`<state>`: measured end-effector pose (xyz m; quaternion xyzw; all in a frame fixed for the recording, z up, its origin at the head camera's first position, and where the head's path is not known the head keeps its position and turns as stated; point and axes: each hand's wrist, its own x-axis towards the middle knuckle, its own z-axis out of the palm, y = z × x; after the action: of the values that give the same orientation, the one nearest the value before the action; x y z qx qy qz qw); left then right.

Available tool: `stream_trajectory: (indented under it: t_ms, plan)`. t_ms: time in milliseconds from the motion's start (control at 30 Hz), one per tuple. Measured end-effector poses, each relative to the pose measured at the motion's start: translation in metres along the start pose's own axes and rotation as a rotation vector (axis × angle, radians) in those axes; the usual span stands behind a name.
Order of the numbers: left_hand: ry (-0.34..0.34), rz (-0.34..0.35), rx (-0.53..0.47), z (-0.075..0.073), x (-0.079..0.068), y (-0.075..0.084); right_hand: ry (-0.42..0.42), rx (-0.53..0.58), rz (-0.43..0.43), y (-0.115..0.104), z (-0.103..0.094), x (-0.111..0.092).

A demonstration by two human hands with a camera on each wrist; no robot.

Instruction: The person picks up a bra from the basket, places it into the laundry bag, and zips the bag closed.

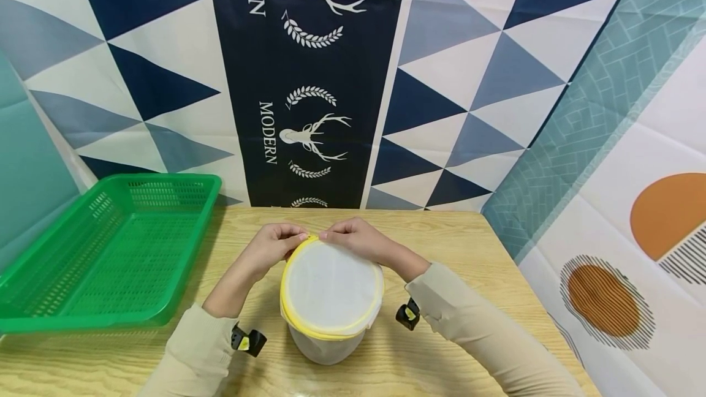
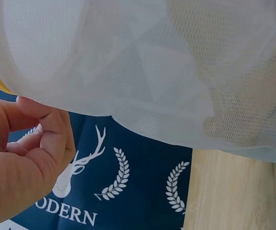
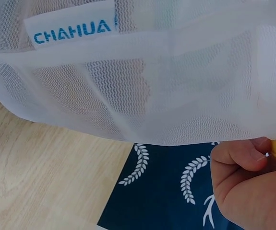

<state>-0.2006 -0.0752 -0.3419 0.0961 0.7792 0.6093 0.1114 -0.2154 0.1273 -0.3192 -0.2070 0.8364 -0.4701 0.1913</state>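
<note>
Pinching the far edge of one white, yellow-trimmed mesh laundry bag (image 1: 333, 287), the left hand (image 1: 274, 244) and right hand (image 1: 358, 241) sit just beside each other. The bag is on or just above one wooden table (image 1: 441, 244). Should either pinch loosen, limp mesh could sag. Outward: one CHAHUA label (image 3: 73, 25), two wrist cameras (image 1: 408, 315), one green plastic basket (image 1: 83, 323).

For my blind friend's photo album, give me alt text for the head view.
A person's left hand and right hand pinch the far edge of a yellow-rimmed white mesh bag standing on a wooden table. At left sits a green basket; behind hangs a patterned wall covering.
</note>
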Motion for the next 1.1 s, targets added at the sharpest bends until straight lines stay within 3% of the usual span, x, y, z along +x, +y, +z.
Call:
stream_trajectory:
  t_ms: [1100]
  plan:
    - [-0.001, 0.022, -0.007, -0.0005, -0.0021, -0.004, 0.008, 0.038, 0.021, 0.002, -0.0016, -0.0033]
